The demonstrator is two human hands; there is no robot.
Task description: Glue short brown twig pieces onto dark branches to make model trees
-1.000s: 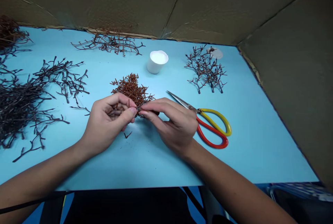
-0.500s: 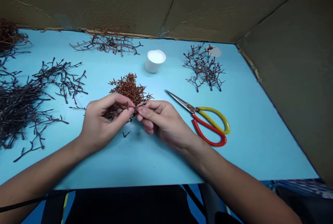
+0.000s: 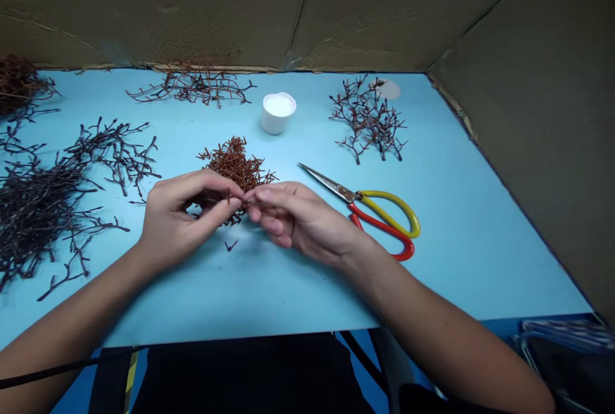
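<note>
Cardboard walls (image 3: 144,10) box in a pale blue surface (image 3: 307,292). In the head view, the left hand (image 3: 185,222) curls closed on a thin dark twig (image 3: 211,199); the right hand (image 3: 293,215) meets it, fingertips together, their hold unclear. A reddish-brown twig pile (image 3: 235,164) sits just beyond, at 12 o'clock.

Two hands (image 3: 185,218) (image 3: 300,222), one scissors (image 3: 384,207), one cup (image 3: 277,113)

Creased brown cardboard walls (image 3: 163,10) around a pale blue tabletop (image 3: 307,298)
</note>
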